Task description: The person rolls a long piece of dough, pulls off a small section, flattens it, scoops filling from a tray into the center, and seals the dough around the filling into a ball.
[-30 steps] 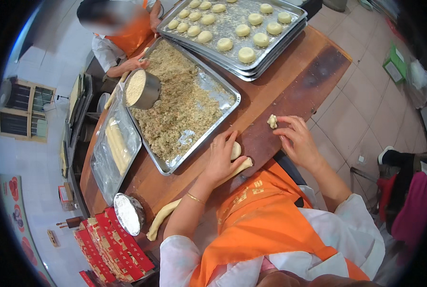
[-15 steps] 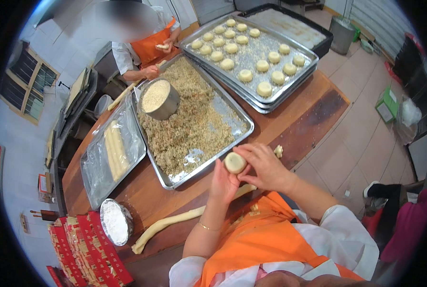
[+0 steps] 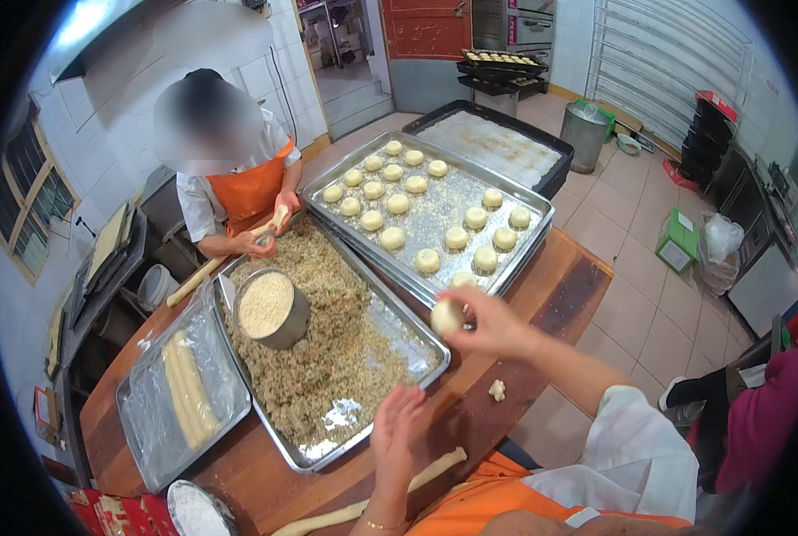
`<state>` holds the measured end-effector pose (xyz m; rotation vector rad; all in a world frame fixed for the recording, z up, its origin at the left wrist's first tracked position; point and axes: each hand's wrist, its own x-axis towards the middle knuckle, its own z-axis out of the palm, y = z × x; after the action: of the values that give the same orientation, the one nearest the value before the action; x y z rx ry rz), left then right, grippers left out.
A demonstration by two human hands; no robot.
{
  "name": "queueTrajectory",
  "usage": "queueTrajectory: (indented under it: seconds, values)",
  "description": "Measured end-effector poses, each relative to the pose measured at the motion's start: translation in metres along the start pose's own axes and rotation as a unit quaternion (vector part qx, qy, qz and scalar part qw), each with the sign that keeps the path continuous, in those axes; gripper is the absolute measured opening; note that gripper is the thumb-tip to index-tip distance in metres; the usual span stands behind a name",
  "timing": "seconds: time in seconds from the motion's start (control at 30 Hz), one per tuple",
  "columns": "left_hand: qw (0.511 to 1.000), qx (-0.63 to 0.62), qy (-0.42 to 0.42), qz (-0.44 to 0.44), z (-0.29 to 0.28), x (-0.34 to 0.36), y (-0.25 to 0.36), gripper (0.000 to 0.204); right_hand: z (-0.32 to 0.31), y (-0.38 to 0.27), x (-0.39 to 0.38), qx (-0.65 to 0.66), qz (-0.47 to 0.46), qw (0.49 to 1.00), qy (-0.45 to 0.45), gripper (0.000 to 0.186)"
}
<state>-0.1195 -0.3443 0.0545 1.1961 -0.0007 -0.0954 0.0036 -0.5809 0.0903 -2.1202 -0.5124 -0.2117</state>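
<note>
My right hand is closed on a round, pale dough cake, held by its edge just off the near corner of the baking tray. On that tray lie several similar dough cakes in loose rows. My left hand holds nothing; its fingers are raised and loosely apart beside the near edge of the filling tray. Crumbly brown filling covers much of this tray, and a metal pot of pale grains stands in it. Below my left hand a dough rope lies on the wooden table.
A co-worker's hands hold a long dough rope across the table. At left, a plastic-covered tray holds dough logs. A flour bowl sits near the front edge. A dough scrap lies by the right edge.
My hands have parted: the right has carried the dough cake toward the baking tray, while the left has let go and opened. The view has tilted up. The co-worker's hands now both hold dough.
</note>
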Motion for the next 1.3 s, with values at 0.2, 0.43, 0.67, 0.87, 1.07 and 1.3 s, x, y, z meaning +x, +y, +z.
queueTrajectory:
  seconds: [0.2,0.43,0.67,0.87,1.07,1.3]
  values:
    - [0.994,0.022,0.104,0.01,-0.029,-0.008,0.0,0.027,-0.062,0.084,0.104,-0.106,0.047,0.993,0.029,0.057]
    - [0.979,0.01,0.201,0.017,-0.043,0.006,-0.013,0.024,-0.031,0.139,0.183,-0.238,0.029,0.969,-0.052,0.056]
    - [0.966,0.127,0.223,-0.036,-0.03,0.012,0.008,0.026,-0.022,0.164,0.22,-0.283,0.033,0.951,-0.118,0.056]
    - [0.982,0.033,0.177,0.062,-0.078,0.007,-0.045,0.022,-0.039,0.146,0.217,-0.083,-0.059,0.987,0.125,0.041]
    - [0.984,0.145,0.1,0.019,-0.075,-0.026,-0.045,0.021,-0.063,0.041,0.115,0.092,-0.001,0.973,0.213,0.007]
    - [0.796,0.574,-0.128,0.14,-0.056,-0.071,-0.037,0.047,0.02,-0.012,-0.067,0.05,0.04,0.997,0.03,0.009]
